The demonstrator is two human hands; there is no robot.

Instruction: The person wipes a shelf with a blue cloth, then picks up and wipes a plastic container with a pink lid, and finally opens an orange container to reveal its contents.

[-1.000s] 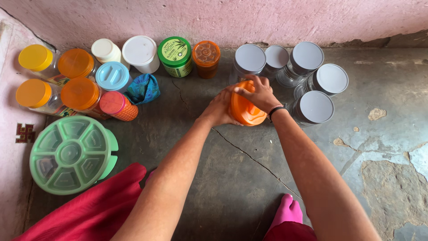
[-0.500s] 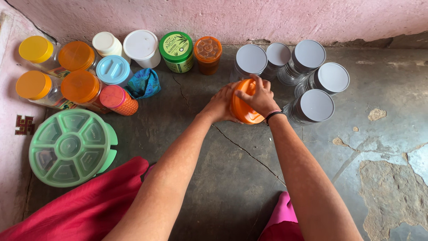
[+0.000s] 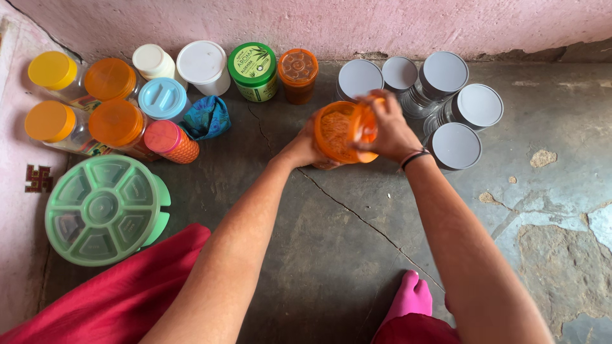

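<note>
Here, the person's left hand (image 3: 299, 150) grips an orange jar (image 3: 335, 137) standing on the cracked floor (image 3: 331, 255), its long axis upright. The right hand (image 3: 389, 130), at the jar's three o'clock, clasps the orange lid (image 3: 364, 124), tilted off the mouth. Grey-lidded steel tins (image 3: 454, 145) stand further toward three o'clock.

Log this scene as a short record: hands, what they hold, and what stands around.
left hand: grips the side of the orange jar
right hand: on the orange lid, tilted up off the jar
right of jar: five grey-lidded jars, by the pink wall
left of jar: orange, yellow, white, blue and green lidded jars; blue cloth
near left: green divided box
floor: cracked, grey
</note>
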